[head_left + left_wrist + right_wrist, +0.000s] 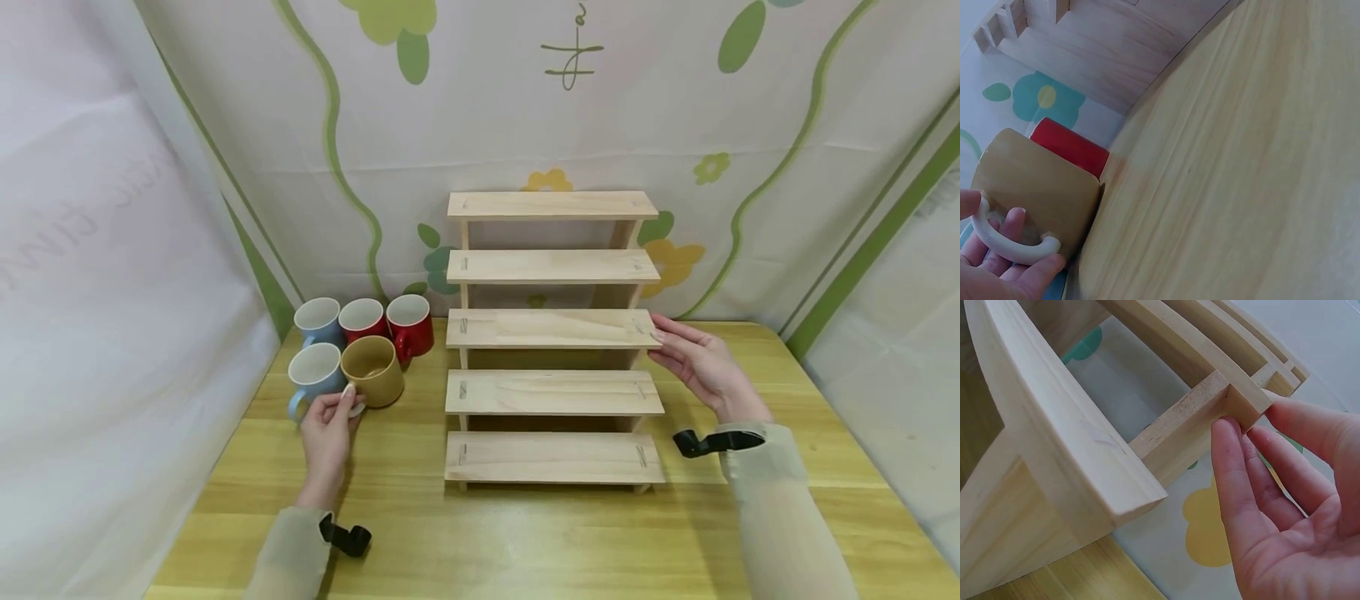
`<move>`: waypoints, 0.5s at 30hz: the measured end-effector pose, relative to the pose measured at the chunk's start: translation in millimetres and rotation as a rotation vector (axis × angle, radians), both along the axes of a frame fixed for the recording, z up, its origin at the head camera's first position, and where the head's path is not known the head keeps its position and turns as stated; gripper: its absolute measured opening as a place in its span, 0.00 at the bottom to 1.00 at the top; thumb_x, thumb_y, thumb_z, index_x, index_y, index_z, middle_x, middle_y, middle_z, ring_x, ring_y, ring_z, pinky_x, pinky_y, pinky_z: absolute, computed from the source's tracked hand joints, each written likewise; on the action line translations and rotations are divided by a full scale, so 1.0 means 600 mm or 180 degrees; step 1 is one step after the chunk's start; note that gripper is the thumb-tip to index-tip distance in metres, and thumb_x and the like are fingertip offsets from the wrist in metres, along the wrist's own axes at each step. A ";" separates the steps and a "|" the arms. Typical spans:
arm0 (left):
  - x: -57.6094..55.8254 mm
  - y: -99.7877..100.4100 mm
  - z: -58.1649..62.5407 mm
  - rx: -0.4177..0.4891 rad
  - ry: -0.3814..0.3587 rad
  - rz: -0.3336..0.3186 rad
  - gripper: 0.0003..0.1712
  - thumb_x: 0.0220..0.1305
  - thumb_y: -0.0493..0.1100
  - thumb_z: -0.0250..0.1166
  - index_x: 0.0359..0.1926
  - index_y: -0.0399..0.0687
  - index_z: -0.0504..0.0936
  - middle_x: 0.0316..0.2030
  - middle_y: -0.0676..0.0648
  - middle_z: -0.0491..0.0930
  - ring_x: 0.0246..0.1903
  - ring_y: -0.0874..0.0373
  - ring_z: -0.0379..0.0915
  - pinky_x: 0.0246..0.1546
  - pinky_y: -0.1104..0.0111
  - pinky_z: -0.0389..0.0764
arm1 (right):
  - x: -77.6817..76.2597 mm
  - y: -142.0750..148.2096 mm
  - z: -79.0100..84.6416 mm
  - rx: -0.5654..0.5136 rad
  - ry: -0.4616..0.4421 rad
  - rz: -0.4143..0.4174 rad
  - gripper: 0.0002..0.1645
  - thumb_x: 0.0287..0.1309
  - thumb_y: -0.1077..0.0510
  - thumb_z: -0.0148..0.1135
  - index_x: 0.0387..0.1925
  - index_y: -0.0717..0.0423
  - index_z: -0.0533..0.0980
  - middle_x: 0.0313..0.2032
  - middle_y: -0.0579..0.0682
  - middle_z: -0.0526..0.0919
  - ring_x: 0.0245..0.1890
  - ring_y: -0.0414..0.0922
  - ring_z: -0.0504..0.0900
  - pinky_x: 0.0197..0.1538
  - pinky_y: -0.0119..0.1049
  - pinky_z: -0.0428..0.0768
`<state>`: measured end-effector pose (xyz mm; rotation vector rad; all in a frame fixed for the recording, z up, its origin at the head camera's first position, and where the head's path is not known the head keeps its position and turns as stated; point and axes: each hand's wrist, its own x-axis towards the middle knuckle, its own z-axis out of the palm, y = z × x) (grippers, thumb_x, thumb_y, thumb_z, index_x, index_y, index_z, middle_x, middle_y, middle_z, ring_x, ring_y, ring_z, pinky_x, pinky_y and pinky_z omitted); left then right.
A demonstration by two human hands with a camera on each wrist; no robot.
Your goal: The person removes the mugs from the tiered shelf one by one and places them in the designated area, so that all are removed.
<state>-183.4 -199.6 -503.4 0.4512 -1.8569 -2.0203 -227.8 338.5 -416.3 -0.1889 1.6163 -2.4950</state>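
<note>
In the head view my left hand (327, 435) pinches the handle of a mustard-tan mug (381, 379) standing on the table. The left wrist view shows that handle (1017, 250) as white, with my fingers curled through and around it. At the right, my right hand (705, 372) holds the end of the middle board of a stepped wooden display rack (555, 329). In the right wrist view the thumb lies at the board's upper edge, with the fingers (1230, 462) beneath its corner.
Behind and left of the tan mug stand two light blue mugs (315, 372) and two red mugs (417, 333), close together. A printed fabric backdrop (525, 125) rises behind the wooden table (540, 542), with fabric walls on both sides.
</note>
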 end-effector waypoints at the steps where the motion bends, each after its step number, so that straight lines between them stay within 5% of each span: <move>1: 0.000 0.000 0.000 -0.0003 0.0000 0.0003 0.18 0.72 0.47 0.66 0.45 0.33 0.76 0.37 0.50 0.88 0.42 0.58 0.85 0.48 0.67 0.84 | 0.000 0.000 0.000 -0.0012 0.0003 0.0006 0.20 0.73 0.69 0.55 0.62 0.58 0.79 0.54 0.49 0.84 0.48 0.44 0.86 0.53 0.36 0.83; 6: 0.002 -0.002 0.004 -0.0131 -0.0150 -0.0052 0.19 0.73 0.47 0.65 0.50 0.33 0.76 0.39 0.51 0.88 0.42 0.64 0.83 0.46 0.71 0.84 | -0.001 0.000 -0.002 -0.0035 0.0001 0.0014 0.20 0.74 0.70 0.54 0.62 0.58 0.78 0.54 0.50 0.84 0.48 0.44 0.86 0.53 0.36 0.83; 10: 0.013 -0.005 0.019 -0.0404 -0.0426 -0.0251 0.28 0.75 0.48 0.62 0.65 0.33 0.72 0.55 0.41 0.82 0.52 0.62 0.78 0.50 0.76 0.78 | 0.000 0.002 -0.004 -0.0025 -0.0020 -0.0014 0.20 0.74 0.69 0.54 0.62 0.58 0.79 0.53 0.50 0.85 0.48 0.44 0.86 0.53 0.36 0.83; 15: 0.035 -0.009 0.050 -0.0623 -0.0458 -0.0539 0.39 0.76 0.49 0.61 0.76 0.33 0.58 0.71 0.33 0.64 0.70 0.47 0.61 0.68 0.63 0.67 | 0.000 0.005 -0.003 -0.0041 0.0001 -0.0020 0.20 0.74 0.69 0.54 0.62 0.57 0.79 0.54 0.50 0.84 0.48 0.44 0.86 0.53 0.36 0.83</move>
